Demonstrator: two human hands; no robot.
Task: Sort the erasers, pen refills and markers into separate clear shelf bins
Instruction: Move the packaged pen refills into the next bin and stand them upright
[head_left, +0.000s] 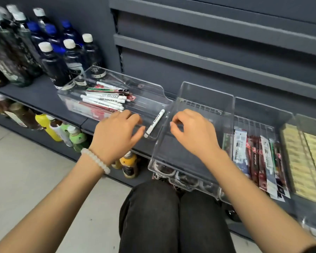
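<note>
Marker-sorting step: both hands, left [117, 132] and right [192, 132], loosely curled, holding nothing; next, pick up the loose marker [154, 123] between them.

At your three o'clock the eraser bin [310, 161] runs off the frame edge and smears with blur. Your left hand [117, 134] hides the near end of the mixed bin [153, 92]. Print on the pen refill packs [259, 161] is too small to read.
</note>
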